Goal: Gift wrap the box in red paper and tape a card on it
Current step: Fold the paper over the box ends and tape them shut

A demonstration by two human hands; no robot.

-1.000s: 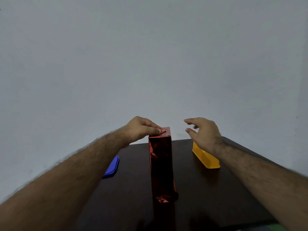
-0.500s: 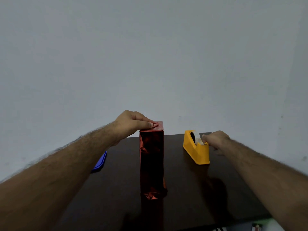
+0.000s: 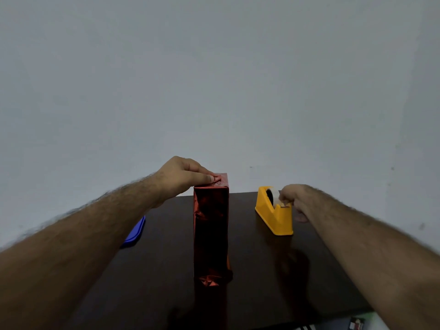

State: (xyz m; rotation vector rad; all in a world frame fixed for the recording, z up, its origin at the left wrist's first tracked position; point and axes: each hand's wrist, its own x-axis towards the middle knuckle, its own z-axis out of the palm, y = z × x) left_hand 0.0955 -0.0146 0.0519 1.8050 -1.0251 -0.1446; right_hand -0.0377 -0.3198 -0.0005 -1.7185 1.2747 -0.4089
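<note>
the tall box (image 3: 211,225), wrapped in crinkled, shiny red foil paper, stood upright mid-table on the dark glossy tabletop (image 3: 257,270), the left hand (image 3: 183,178) pressing its folded top flap with thumb and fingertips. the right hand (image 3: 294,198), fingers curled, pinched the clear tape at the yellow plastic tape dispenser (image 3: 273,211), well apart from the box with bare wood between. a blue plastic lid (image 3: 134,233) lay flat near the left edge.

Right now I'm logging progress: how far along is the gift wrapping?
Done: the box stands upright, sides covered in red paper. In hand: the left hand presses the top fold down; the right hand pinches tape at the dispenser. Left: taping that fold and the card; no card is in view.
</note>
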